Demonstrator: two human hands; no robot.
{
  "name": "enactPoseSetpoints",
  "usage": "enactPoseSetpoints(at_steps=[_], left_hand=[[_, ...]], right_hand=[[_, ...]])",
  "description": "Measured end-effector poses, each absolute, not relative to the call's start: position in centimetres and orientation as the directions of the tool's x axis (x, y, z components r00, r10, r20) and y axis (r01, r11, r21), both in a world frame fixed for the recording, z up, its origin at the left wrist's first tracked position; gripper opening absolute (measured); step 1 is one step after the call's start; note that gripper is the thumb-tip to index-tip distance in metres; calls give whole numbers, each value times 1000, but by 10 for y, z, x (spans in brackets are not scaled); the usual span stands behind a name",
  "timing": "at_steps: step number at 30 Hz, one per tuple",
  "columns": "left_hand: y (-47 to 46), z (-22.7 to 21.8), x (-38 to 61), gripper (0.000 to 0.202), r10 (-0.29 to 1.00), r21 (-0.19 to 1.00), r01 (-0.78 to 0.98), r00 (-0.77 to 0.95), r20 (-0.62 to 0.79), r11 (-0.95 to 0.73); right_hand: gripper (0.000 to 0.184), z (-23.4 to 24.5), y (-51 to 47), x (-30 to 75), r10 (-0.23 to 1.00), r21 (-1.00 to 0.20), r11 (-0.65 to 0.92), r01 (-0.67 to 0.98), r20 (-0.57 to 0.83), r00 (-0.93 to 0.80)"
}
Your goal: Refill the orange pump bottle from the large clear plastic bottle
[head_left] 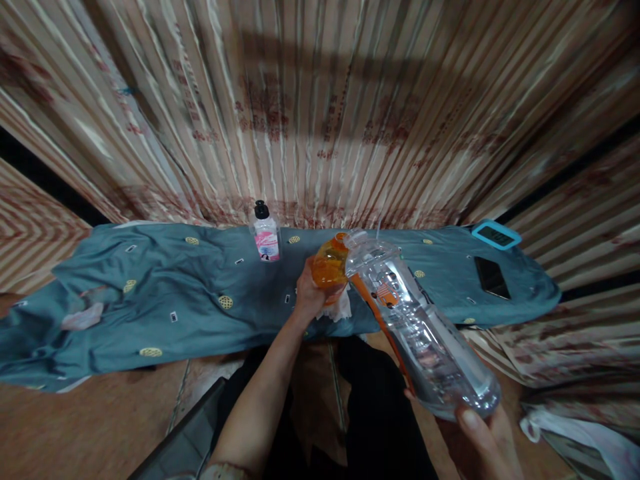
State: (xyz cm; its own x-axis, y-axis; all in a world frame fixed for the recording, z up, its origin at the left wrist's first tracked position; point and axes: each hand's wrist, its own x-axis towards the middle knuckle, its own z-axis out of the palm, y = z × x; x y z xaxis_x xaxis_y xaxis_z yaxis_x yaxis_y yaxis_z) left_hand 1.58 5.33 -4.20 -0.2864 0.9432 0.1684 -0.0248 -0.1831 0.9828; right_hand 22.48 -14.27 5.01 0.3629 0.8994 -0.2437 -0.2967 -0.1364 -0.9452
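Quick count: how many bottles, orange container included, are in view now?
3. The orange container is in the left hand, the large clear bottle is in the right hand, and the black-capped bottle stands on the blue cloth. No others show.

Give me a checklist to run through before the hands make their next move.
1. Left hand holding the orange bottle: ok.
2. Right hand holding the clear bottle near its base: ok.
3. Mouths of the two bottles lined up: cannot tell; the necks are close, but contact is unclear.
4. Pink-labelled bottle upright with its black cap on: ok.
5. Phone and clock apart from both held bottles: ok.
6. Tissue dry: cannot tell.
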Motion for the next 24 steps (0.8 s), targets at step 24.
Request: enactPoseSetpoints(at_steps=[24], left_hand=[[50,-36,14,69,946,986,23,-278,167,-167]], right_hand=[[90,48,-145,228,913,-944,-156,-293,-250,321]])
